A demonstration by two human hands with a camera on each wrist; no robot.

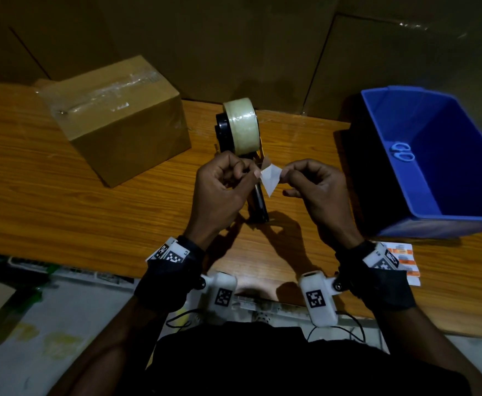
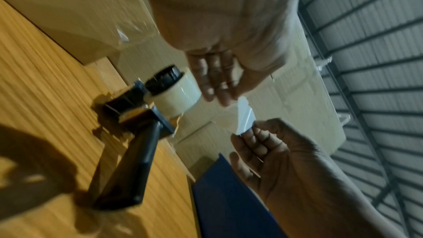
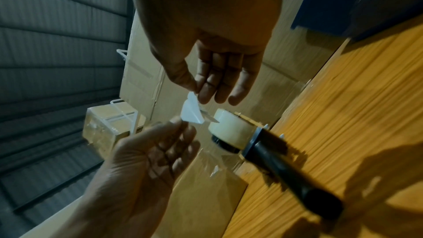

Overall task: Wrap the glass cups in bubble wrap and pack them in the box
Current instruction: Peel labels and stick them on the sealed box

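- Your left hand (image 1: 224, 186) is curled, its thumb and forefinger pinching one corner of a small white slip (image 1: 270, 177)
- Your right hand (image 1: 317, 186) is curled the same way, thumb and forefinger nipping the opposite corner of the slip, the other fingers loosely bent beneath
- The slip hangs in the air between both hands, above the table (image 1: 62, 212), a pale folded or creased scrap; in the left wrist view one face of it shines like a glossy backing
- Just behind and below your hands the tape gun (image 1: 241, 132) lies on the table, its roll of clear tape toward the far edge and its dark handle (image 1: 258, 204) pointing back at you, passing under the slip
- The box (image 1: 116, 121) stands on the table to your left, well apart from the hands, flaps closed and a strip of clear tape along the top seam
- No glass cups or bubble wrap are in view; whether they sit in the closed box cannot be told
- To your right a blue bin (image 1: 422, 195) rests on the table, and blue-handled scissors (image 1: 402, 154) lie on its floor
- Near your right wrist some orange and white labels (image 1: 405, 261) lie at the table's edge
- Flat cardboard sheets (image 1: 234, 47) lean upright behind the table
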